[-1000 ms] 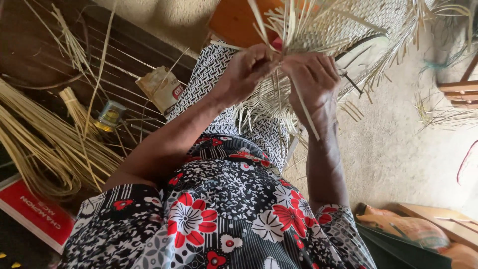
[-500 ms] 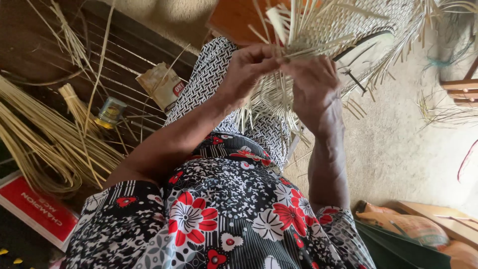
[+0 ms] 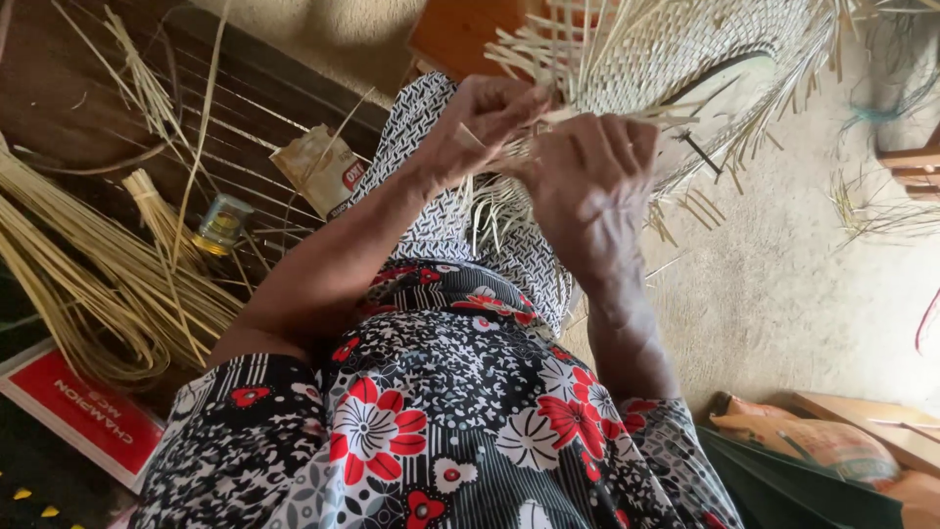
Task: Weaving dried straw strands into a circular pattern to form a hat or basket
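Straw strips (image 3: 548, 118) pinched, left hand (image 3: 480, 122), right hand (image 3: 587, 181) raised.

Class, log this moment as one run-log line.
left hand: pinching straw strips | right hand: gripping woven mat edge | nearby: straw bundle, small jar

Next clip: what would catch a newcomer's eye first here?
Both hands, left and right, meet at top centre, pinching pale strips of a half-woven basket with loose ends fanning out. Below them spreads a floral dress; a bundle of reeds lies on the left.
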